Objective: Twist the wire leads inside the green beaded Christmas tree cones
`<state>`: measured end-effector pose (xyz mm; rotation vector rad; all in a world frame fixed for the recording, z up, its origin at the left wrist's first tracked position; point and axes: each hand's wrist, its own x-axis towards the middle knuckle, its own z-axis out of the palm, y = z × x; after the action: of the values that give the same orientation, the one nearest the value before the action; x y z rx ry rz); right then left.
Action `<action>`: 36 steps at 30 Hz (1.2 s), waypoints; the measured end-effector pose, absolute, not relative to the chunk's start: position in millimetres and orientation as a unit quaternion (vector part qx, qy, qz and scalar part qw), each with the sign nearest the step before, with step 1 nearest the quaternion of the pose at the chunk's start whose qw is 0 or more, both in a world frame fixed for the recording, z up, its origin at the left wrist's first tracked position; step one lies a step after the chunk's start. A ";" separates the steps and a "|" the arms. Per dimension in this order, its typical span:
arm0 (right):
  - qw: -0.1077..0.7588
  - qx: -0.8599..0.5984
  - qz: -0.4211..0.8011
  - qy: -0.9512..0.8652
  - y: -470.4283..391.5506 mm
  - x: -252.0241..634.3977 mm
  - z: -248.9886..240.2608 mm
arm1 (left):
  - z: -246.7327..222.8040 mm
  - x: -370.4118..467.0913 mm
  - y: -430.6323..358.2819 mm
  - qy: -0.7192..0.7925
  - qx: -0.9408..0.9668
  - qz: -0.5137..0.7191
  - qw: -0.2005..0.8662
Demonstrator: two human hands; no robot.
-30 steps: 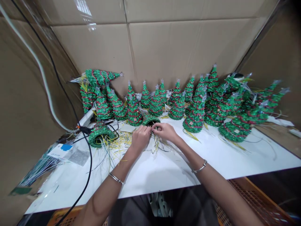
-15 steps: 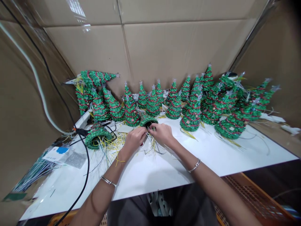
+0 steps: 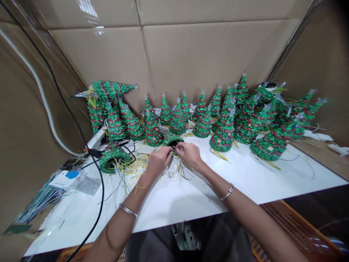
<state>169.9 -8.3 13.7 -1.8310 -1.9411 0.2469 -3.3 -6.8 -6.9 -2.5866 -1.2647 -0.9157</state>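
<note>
A small green Christmas tree (image 3: 169, 138) lies on its side at the middle of the table, its hollow dark base facing me. Thin white and yellow wires (image 3: 179, 168) spill out of that opening onto the white surface. My left hand (image 3: 158, 160) is closed in a pinch on wires at the left of the opening. Opposite it, my right hand (image 3: 189, 154) pinches wires at the rim, thumb and forefinger together. The fingertips partly cover the opening, so the exact strands are hard to make out.
Several finished-looking trees with red garlands stand behind, such as one tree (image 3: 221, 140). Another tree (image 3: 113, 160) lies at left, wires trailing. A black cable (image 3: 101, 196) crosses the left side. Wire bundles (image 3: 38, 203) and a plastic packet (image 3: 87, 185) lie at left. Cardboard walls (image 3: 212, 54) enclose the table.
My hands stay at the tree's opening, with the fingertips shifted slightly and a small gap now between them. The whole view has moved a little.
</note>
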 end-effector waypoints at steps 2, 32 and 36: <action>0.252 -0.665 0.103 -0.696 -7.8 169.7 11.6 | -7.3 0.0 -6.4 -0.426 -0.848 -0.309 0.070; 0.196 -0.663 0.086 -0.717 -14.3 167.5 15.9 | -10.2 15.9 -1.2 -0.491 -0.832 -0.199 0.168; 0.213 -0.649 0.123 -0.720 -12.9 170.5 15.9 | -9.7 13.1 -2.0 -0.487 -0.834 -0.188 0.179</action>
<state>170.5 -12.9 15.9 -1.8026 -1.9983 0.3407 13.1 -2.0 -9.7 -2.3590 -1.3770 -0.5314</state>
